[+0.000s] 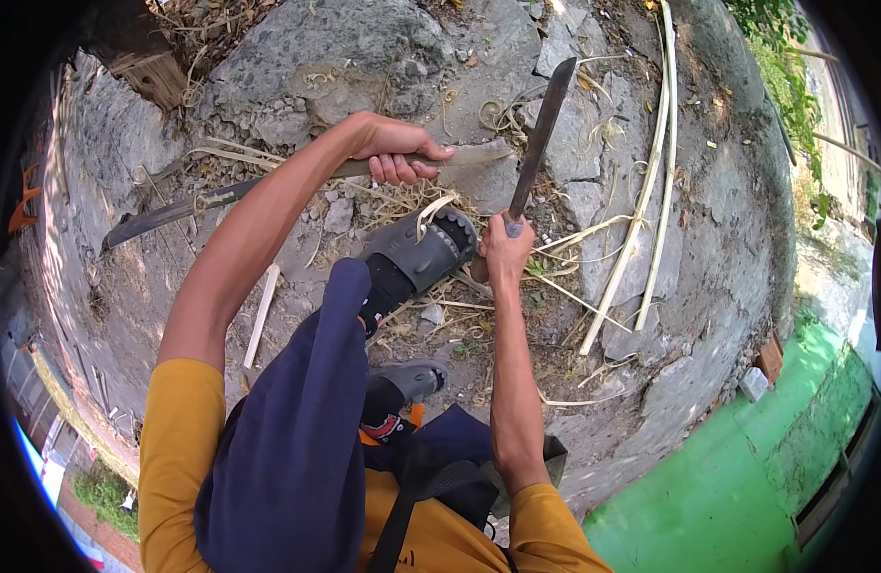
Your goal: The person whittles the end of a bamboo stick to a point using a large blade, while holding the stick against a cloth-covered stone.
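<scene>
My left hand grips a long bamboo strip that runs from the far left across to a pale cut end near the middle. A large dark knife is held by its handle in my right hand, the blade pointing up and away, close to the strip's pale end. Below both hands is my raised foot in a grey clog, with a pale shaving curled over it. My other clog rests lower down.
Cracked grey concrete ground is littered with dry shavings. Two long pale split bamboo strips lie at the right. A short pale stick lies left of my knee. A wooden block sits top left; a green painted surface lies bottom right.
</scene>
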### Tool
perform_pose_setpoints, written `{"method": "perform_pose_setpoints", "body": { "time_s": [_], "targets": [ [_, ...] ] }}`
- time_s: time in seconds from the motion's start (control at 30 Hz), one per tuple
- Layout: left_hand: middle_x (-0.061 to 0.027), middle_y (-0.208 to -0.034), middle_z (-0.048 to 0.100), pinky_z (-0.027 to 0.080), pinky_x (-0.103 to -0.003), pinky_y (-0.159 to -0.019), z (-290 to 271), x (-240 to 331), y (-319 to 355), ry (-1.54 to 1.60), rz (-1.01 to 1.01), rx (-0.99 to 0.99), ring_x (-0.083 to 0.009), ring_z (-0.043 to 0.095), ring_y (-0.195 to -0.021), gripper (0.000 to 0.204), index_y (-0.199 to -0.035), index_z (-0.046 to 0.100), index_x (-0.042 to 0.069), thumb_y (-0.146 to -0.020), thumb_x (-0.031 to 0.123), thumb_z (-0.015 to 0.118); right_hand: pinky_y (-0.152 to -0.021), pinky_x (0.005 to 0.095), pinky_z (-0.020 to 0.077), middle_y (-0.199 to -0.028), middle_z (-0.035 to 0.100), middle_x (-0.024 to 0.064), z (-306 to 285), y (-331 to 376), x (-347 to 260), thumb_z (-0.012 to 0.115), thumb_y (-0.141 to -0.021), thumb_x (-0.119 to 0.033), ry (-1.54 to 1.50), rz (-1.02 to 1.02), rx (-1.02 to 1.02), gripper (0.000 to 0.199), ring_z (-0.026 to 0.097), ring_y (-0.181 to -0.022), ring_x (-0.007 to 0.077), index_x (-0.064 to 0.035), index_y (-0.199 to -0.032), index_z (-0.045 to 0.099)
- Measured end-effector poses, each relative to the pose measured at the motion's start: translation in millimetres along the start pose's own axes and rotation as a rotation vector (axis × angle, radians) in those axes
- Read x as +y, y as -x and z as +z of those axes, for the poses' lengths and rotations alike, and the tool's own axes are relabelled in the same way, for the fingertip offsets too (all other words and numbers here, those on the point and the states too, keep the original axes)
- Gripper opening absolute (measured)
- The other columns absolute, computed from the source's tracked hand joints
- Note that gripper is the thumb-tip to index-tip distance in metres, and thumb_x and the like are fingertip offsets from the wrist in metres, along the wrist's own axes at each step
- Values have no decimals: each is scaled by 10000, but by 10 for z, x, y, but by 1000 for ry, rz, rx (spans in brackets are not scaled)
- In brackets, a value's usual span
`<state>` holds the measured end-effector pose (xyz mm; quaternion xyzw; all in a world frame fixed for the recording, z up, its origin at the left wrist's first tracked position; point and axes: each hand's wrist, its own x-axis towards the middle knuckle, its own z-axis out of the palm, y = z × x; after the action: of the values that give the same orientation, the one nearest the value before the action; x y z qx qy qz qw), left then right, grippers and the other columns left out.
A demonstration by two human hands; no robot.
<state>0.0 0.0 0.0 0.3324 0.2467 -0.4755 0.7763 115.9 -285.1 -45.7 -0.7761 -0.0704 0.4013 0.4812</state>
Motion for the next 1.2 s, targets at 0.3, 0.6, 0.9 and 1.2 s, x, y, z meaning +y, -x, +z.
{"method": "perform_pose_setpoints", "body": {
  "time_s": [0.3, 0.6, 0.9, 1.2],
  "targets": [
    [134, -549, 241, 172, -189, -309, -62, 16, 4, -18, -1, 38, 21, 162, -403, 613, -701, 359, 186, -1102, 649, 337, -436, 282, 397, -608, 555, -10, 93, -17, 70, 678, -921, -124, -83, 2, 3, 171, 512, -473, 90, -50, -794, 591],
    [125, -555, 255, 175, -222, -344, 591, -7, 158, -266, 100, 169, -7, 182, -423, 641, -678, 361, 183, -1087, 676, 378, -548, 324, 425, -624, 558, 15, -473, 304, 140, 698, -886, -201, 156, -51, 95, 217, 516, -563, 106, -4, -838, 620],
    [104, -638, 319, 211, -232, -433, 1924, -539, 787, -257, 415, 173, -23, 284, -530, 632, -704, 373, 162, -1057, 673, 489, -481, 251, 386, -630, 529, -28, -1118, 1564, -829, 735, -979, -219, -244, -81, 141, 228, 489, -513, 65, -6, -987, 654],
    [80, -636, 359, 287, -291, -498, 3641, -494, 1669, -752, 600, 174, -70, 342, -574, 670, -707, 412, 113, -1060, 680, 470, -418, 265, 360, -594, 432, -20, -1528, 3377, -2138, 707, -1007, -196, -772, -485, -199, 501, 412, -426, 72, 113, -1371, 551]
  ]
}}
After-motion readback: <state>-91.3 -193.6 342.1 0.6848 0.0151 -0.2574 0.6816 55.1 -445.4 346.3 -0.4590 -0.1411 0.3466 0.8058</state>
